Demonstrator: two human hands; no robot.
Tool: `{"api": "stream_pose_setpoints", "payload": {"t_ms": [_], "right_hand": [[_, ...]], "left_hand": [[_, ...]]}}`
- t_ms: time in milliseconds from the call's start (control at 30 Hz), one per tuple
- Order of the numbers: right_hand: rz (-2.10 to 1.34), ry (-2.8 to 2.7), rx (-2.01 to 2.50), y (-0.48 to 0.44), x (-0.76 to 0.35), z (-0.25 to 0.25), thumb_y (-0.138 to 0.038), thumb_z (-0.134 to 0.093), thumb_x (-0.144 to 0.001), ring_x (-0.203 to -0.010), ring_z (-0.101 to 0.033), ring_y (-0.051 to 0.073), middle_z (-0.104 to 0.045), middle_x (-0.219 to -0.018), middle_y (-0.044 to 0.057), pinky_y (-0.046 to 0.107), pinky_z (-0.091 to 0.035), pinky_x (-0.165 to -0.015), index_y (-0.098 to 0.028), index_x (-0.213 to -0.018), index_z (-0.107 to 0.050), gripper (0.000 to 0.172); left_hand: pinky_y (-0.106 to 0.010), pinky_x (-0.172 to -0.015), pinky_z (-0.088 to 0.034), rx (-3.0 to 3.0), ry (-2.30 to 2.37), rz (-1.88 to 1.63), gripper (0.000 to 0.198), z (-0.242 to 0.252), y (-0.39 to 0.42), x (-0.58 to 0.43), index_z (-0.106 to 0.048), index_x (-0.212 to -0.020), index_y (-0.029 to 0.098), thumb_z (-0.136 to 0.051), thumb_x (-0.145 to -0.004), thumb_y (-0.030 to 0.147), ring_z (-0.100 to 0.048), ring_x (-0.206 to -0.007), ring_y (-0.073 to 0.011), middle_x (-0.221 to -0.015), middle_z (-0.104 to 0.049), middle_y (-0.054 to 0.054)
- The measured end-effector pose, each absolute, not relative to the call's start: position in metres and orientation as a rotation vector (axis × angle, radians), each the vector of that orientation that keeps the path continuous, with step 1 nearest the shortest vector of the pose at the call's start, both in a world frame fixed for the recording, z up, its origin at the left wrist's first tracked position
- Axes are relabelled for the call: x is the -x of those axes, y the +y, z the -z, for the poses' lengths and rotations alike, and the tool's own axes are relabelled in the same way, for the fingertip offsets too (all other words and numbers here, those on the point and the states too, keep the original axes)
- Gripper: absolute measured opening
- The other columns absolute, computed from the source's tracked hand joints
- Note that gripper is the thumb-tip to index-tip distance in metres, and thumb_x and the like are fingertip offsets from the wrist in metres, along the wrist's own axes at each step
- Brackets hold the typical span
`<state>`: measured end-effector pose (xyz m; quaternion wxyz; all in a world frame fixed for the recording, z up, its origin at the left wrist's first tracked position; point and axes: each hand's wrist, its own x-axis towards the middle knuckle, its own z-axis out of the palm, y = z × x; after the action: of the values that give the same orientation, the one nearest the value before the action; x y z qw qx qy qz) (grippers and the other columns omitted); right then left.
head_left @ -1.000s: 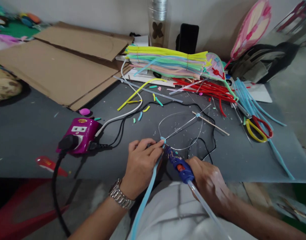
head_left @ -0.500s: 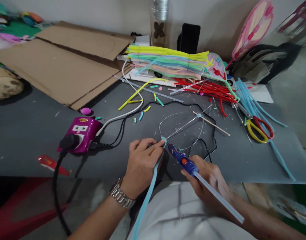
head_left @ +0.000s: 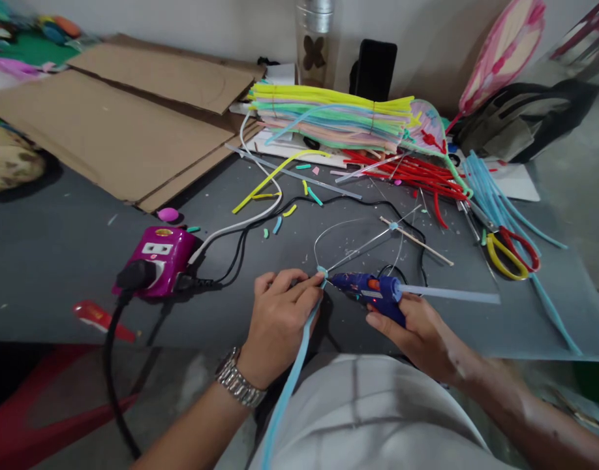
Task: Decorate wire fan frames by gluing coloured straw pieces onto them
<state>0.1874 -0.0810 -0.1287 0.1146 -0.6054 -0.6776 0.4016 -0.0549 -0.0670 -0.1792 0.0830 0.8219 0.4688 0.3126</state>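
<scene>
- Your left hand (head_left: 280,320): the grip is clenched, fingers curled around the end of a light-blue foam strip (head_left: 294,385) where it meets a bent wire frame (head_left: 358,245). The strip runs down from there past your body. A metal-link wristwatch (head_left: 238,385) sits on this wrist.
- Your right hand (head_left: 421,336): the grip is closed around the body of a blue hot glue gun (head_left: 372,290), held level, with its nozzle just beside the wire joint. A clear glue stick (head_left: 446,294) projects from the rear of the gun.
- Wire frame: it lies on the grey tabletop (head_left: 59,261) in front of your hands, a loop with a straight wire across it. A wooden stick (head_left: 417,240) crosses its far end, bound by a small blue wrap.
- Left of your hands: a magenta power socket (head_left: 157,261) with a black plug inserted, and a black cord (head_left: 241,241) trailing across the tabletop.
- Right of your hands: scissors with yellow and red handles (head_left: 507,254) lie among long blue strips (head_left: 495,196).
- Far edge: a bundle of multicoloured foam strips (head_left: 329,117) and loose red strips (head_left: 407,173) lie by flattened cardboard sheets (head_left: 113,124).
</scene>
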Motion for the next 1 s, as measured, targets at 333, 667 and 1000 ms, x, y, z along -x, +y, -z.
{"api": "stream_pose_setpoints", "payload": {"t_ms": [333,667,1000], "right_hand": [[-1.810,-1.608,1.726,-0.047,-0.198,0.121,-0.060,-0.062,-0.087,-0.050,-0.041,0.009,-0.048,-0.058,-0.005,0.023,-0.031,-0.048,-0.019,-0.074,-0.055,0.043],[-1.888,-1.480,1.673,-0.048,-0.202,0.123,-0.064,-0.062,-0.087,-0.050,-0.044,0.009,-0.051,-0.061,-0.003,0.023,-0.033,-0.047,-0.018,-0.073,-0.053,0.049],[-1.137,-2.097,1.812,-0.075,-0.190,0.113,-0.054,-0.054,-0.096,-0.090,-0.066,0.023,-0.072,-0.094,0.007,0.035,-0.054,-0.081,-0.019,-0.094,-0.071,0.039]], "left_hand": [[-0.044,-0.085,-0.033,-2.457,1.386,-0.922,0.010,0.175,-0.067,0.055,-0.065,-0.090,0.022,-0.065,-0.094,0.012,-0.065,-0.098,-0.0235,-0.113,-0.080,0.002],[-0.045,-0.085,-0.033,-2.444,1.396,-0.928,0.009,0.176,-0.067,0.055,-0.065,-0.091,0.022,-0.067,-0.093,0.013,-0.065,-0.098,-0.0238,-0.113,-0.080,0.003],[-0.044,-0.086,-0.033,-2.449,1.402,-0.936,0.008,0.176,-0.067,0.055,-0.066,-0.093,0.021,-0.067,-0.093,0.014,-0.066,-0.098,-0.0235,-0.112,-0.080,0.000]]}}
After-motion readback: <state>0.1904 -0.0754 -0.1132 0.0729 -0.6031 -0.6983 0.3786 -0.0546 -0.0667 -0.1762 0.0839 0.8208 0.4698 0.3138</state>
